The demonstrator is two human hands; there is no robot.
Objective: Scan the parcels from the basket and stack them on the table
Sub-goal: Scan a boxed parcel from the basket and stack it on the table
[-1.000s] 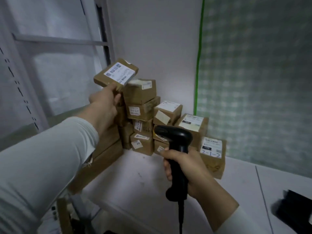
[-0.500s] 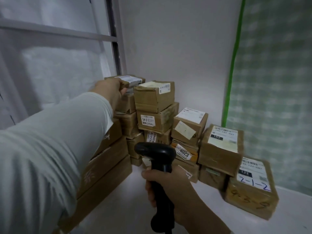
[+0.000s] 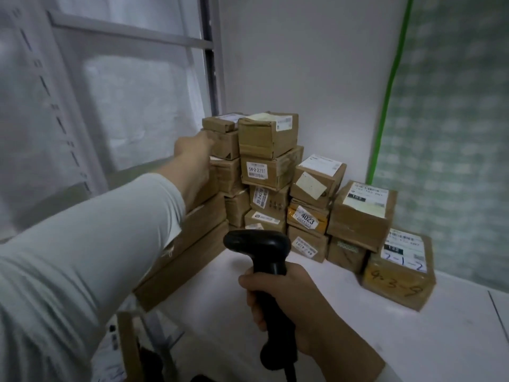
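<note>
Right hand clenched round scanner; left hand grip unclear against parcels.

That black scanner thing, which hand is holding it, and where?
The right hand holds the black scanner by its handle, fist wrapped around it, the head sticking up above.

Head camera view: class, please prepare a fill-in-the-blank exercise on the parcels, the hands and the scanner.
1. The right hand holds a black ____.
2. The parcel marked 4023 has ____ tape.
3. The left hand reaches to the stack's ____ side.
4. The parcel marked 2-1-2 rests on the ____ table.

Missing words: scanner; yellow; left; white
</note>
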